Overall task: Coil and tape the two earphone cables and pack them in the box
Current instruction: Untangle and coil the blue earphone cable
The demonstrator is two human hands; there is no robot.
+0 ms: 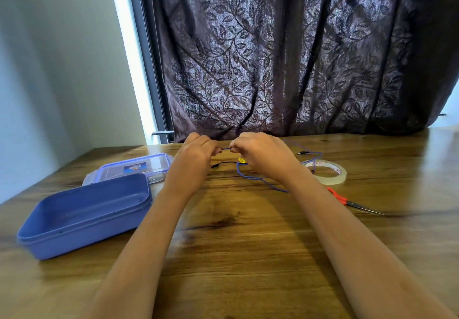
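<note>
Pinching a thin blue earphone cable (225, 149) between curled fingers, the left hand (198, 151) and right hand (260, 154) hold a short stretch of it taut and level, running left to right above the far side of the wooden table (236, 244). Its loose length trails over the wood under the right wrist, near a clear tape roll (331, 173) and orange-handled scissors (347, 200); the open blue plastic box (84, 215) sits well apart at left.

Daylight glowed through the dark curtain (298, 58) and blew out to white in the window strip (128, 45) at its left. The wooden table (248, 256) showed a pale sheen at far right and soft shadows. The edge of the left forearm (154, 231) was motion-blurred; the wide lens bent the frame's edges.
</note>
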